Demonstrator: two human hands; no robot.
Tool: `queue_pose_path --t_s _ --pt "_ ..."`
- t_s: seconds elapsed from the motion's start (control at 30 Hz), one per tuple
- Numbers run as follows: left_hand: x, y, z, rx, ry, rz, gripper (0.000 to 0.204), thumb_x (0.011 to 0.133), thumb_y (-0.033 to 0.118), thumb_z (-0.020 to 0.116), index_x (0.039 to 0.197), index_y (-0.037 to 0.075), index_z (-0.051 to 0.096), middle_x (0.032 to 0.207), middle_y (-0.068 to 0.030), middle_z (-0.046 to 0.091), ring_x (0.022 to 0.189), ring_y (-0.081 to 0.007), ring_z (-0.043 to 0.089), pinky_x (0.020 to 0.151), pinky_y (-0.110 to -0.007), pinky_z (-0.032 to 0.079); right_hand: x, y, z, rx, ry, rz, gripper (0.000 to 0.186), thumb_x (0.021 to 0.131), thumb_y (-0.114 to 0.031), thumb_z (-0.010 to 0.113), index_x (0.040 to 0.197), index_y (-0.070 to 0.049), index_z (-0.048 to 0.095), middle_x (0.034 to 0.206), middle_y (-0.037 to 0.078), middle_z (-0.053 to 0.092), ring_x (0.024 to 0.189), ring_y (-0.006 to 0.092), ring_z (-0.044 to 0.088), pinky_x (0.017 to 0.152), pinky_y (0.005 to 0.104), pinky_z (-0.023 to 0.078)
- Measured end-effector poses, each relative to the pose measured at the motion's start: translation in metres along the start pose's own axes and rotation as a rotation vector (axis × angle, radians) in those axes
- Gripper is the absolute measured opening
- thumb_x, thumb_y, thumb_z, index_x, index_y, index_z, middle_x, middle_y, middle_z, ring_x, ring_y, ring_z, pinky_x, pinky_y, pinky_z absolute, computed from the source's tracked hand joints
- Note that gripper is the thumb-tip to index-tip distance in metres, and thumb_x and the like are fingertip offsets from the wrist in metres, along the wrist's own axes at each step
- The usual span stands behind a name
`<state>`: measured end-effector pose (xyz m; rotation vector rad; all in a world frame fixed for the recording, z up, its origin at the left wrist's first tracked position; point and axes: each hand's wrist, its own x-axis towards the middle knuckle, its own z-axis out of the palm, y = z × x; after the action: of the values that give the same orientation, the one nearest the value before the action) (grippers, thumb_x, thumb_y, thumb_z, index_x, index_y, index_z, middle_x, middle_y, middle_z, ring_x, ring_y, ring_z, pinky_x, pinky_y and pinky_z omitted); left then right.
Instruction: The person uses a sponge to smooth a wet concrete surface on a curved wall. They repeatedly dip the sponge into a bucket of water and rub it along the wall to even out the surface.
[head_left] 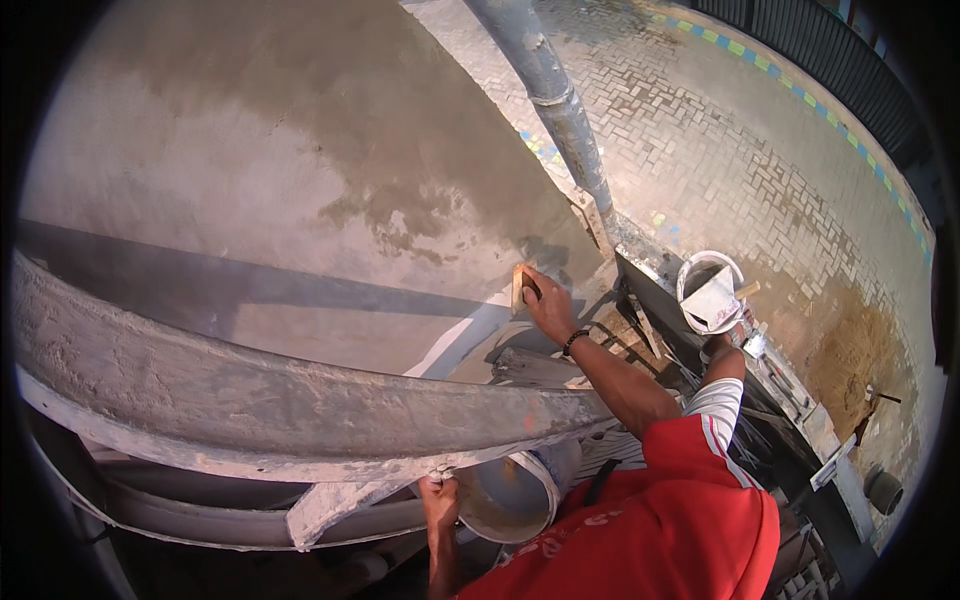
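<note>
My right hand point(548, 305), with a dark beaded bracelet at the wrist, is closed on a small tan wooden float point(518, 289). The float rests against the grey plastered wall point(300, 160), near the lower end of a damp, darker area. Down by the lower edge of the long mortar-stained plank point(280, 400), my left hand point(438, 502) has its fingers curled beside a pale lump; what they grip is hidden. A whitish bucket point(555, 490) with grey residue inside stands just right of that hand.
A grey pipe point(560, 110) rises beside the wall's edge. On the right, a white bucket point(708, 318) holds a pale block-like thing, near a bare limb point(725, 362). Beyond lie brick paving point(690, 130) and a sand pile point(850, 350). A pale brace point(325, 510) juts under the plank.
</note>
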<state>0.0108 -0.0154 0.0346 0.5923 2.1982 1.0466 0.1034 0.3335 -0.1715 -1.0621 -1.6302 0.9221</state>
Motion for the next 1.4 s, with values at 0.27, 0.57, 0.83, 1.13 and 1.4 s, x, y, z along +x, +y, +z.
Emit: queue_pose_path --t_s 0.27,0.57,0.83,1.13,1.4 --pt "-0.007 -0.001 0.006 -0.026 0.012 -0.006 0.043 0.076 -0.002 0.047 0.116 -0.002 0.064 0.103 -0.0046 0.068 0.091 -0.0134 0.063 0.083 -0.028 0.048 0.125 -0.111 -0.097 0.263 0.214 0.008 0.040 0.089 -0.011 0.062 0.128 -0.005 0.060 0.106 0.019 0.067 0.098 0.0344 0.066 0.084 0.0422 0.053" --pt "-0.001 0.015 0.012 -0.107 -0.066 0.094 0.044 0.076 0.001 0.047 0.117 -0.003 0.062 0.102 -0.0063 0.068 0.091 -0.0140 0.063 0.085 -0.028 0.049 0.028 -0.035 -0.018 0.108 0.065 -0.028 0.042 0.087 -0.012 0.061 0.130 -0.010 0.060 0.109 0.017 0.067 0.098 0.0366 0.065 0.086 0.0437 0.053" --pt "0.000 0.018 0.011 -0.059 -0.054 0.097 0.050 0.071 0.000 0.046 0.118 -0.005 0.062 0.107 -0.0083 0.068 0.095 -0.0155 0.064 0.087 -0.028 0.049 0.100 -0.103 -0.048 0.166 0.298 -0.093 0.045 0.088 -0.007 0.061 0.132 -0.011 0.057 0.114 0.017 0.067 0.097 0.0388 0.064 0.083 0.0430 0.053" --pt "0.001 0.013 0.012 -0.097 -0.064 0.117 0.047 0.073 0.004 0.048 0.117 -0.005 0.062 0.103 -0.0082 0.068 0.089 -0.0145 0.064 0.081 -0.028 0.051 0.059 -0.034 -0.059 0.229 0.178 0.238 0.044 0.089 -0.011 0.060 0.133 -0.013 0.056 0.121 0.018 0.065 0.102 0.0378 0.064 0.089 0.0455 0.052" --pt "0.008 0.012 0.006 -0.069 -0.084 0.134 0.043 0.075 0.004 0.049 0.115 -0.004 0.062 0.103 -0.0079 0.068 0.090 -0.0149 0.064 0.084 -0.028 0.050 0.052 -0.043 -0.015 0.225 0.241 0.060 0.045 0.089 -0.010 0.059 0.134 -0.012 0.055 0.121 0.020 0.065 0.105 0.0388 0.063 0.091 0.0445 0.051"
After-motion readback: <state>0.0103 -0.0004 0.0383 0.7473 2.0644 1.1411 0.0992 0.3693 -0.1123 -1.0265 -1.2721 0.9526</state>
